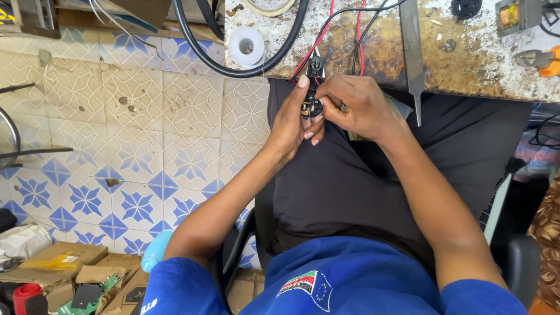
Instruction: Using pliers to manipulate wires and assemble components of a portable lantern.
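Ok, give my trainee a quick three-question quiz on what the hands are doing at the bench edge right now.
1. True or false: both hands hold the small black part over the lap, just off the workbench edge.
2. Which colours are the wires running from the part up onto the bench? A) red and black B) green and yellow C) blue and white
3. What white round thing sits on the bench to the left of the hands?

Key: 1. True: the left hand and right hand both close on it. 2. A. 3. A white tape roll, inside the loop of black cable.
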